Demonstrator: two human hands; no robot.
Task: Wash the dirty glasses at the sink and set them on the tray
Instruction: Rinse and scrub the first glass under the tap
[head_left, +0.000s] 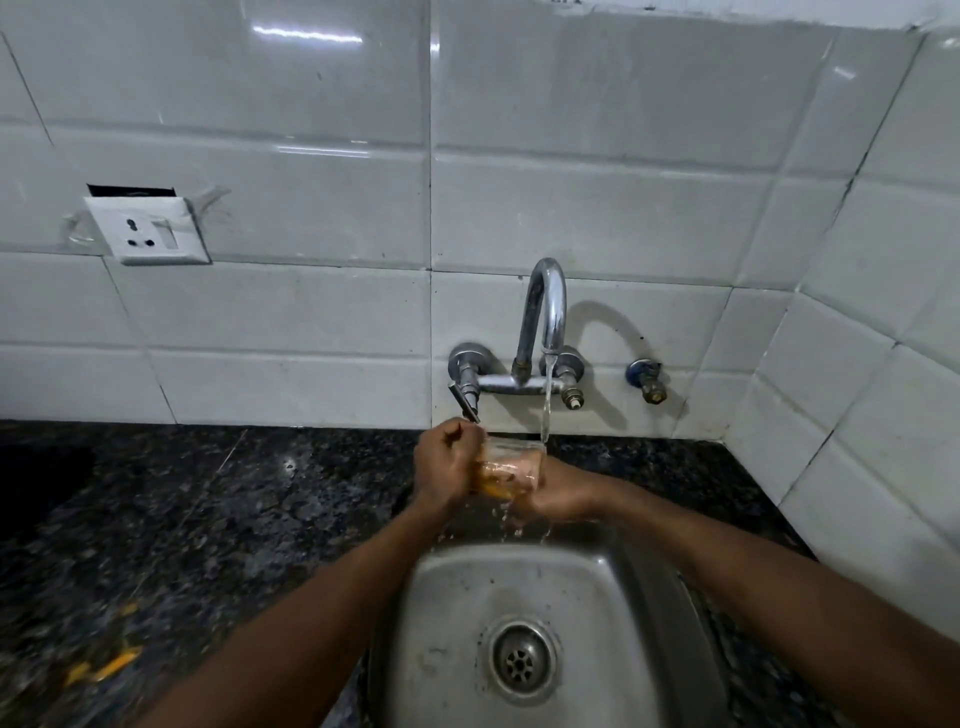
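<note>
My right hand (558, 491) grips the glass (511, 465) under the tap's stream (545, 410), at the sink's (447, 597) twelve o'clock; my left hand (447, 467) is fisted against it. Wet glass could slip and crack in the basin.

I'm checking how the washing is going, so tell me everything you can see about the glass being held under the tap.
The glass looks clear and short, tipped on its side above the steel sink. Orange residue shows inside it. The left hand is closed against one end and the right hand cups the other. The stream from the tap lands on its upper right edge, and water drips off below. Its rim and base are hidden.
</note>
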